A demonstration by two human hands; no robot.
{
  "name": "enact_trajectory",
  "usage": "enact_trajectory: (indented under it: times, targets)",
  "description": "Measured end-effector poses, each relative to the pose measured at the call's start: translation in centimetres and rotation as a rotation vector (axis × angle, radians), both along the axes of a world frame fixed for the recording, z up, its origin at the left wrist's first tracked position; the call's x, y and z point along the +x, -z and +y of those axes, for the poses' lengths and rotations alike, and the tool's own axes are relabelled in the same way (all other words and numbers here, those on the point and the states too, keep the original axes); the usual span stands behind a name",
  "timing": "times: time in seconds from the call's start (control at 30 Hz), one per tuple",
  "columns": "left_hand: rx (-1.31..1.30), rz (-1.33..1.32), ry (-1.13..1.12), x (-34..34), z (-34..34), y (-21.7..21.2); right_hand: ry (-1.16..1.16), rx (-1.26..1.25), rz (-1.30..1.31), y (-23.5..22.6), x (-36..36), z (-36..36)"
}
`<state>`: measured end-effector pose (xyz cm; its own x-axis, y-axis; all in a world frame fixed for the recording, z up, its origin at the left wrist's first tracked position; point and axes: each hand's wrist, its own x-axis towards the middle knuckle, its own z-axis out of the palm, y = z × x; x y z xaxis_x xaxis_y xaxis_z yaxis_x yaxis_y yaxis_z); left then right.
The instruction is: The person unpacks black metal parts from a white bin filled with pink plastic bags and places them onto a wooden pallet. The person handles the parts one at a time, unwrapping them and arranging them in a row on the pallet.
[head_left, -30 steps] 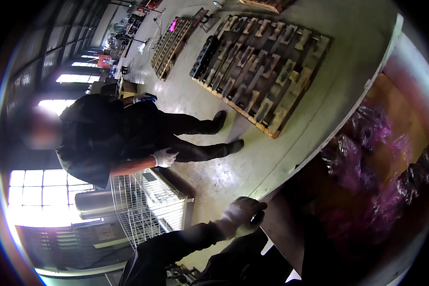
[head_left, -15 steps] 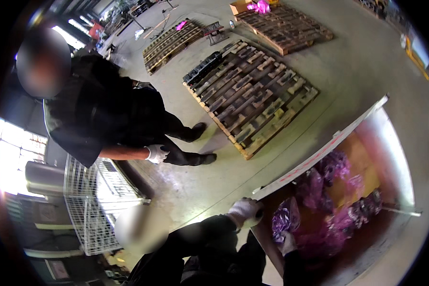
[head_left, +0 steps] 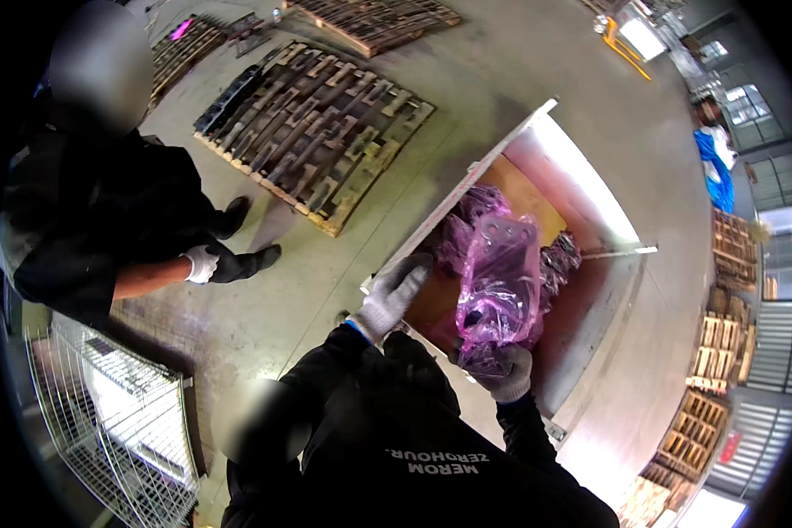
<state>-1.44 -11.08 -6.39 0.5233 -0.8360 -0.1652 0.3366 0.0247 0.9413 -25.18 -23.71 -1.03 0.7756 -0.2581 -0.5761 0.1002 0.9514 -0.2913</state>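
A metal part wrapped in pink-purple plastic film (head_left: 502, 273), with round holes showing at its far end, is lifted above a large open bin (head_left: 581, 180). My gloved right hand (head_left: 509, 374) is closed on its near end. My gloved left hand (head_left: 392, 299) is stretched out, fingers apart, by the bin's left corner, holding nothing. Whether it touches the rim I cannot tell. More bundles in purple film (head_left: 480, 202) lie in the bin, on a brownish sheet (head_left: 535, 201). The raised part hides some of them.
Another person (head_left: 132, 202) in dark clothes and white gloves stands at the left. Wooden pallets (head_left: 317, 132) lie on the floor beyond, the nearest bearing a long black part (head_left: 229, 99). A wire mesh cage (head_left: 114, 414) is at lower left; stacked pallets (head_left: 717, 348) line the right side.
My right hand has raised the wrapped part from the bin's near left corner. My left hand has opened off the rim. The view has swung right.
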Motion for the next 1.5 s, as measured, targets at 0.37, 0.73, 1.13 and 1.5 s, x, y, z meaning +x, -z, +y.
enact_trajectory:
  times: [0.37,0.73,1.13,1.5]
  targets:
    - [-0.464,0.571,0.449,5.1,-1.9,-5.9,-0.178,0.438,-0.474,-3.5,5.4,5.6]
    - [-0.319,0.899,0.264,3.1,-3.4,-2.3,-0.222,0.6,-0.343,-2.8,4.3,6.4]
    - [-0.486,1.15,-0.148,-1.9,0.3,-1.9,-0.102,-1.126,0.366,-13.2,3.2,1.8]
    - [-0.597,0.918,-0.202,0.1,3.0,-2.4,-0.71,-2.279,0.118,-16.7,13.4,3.3]
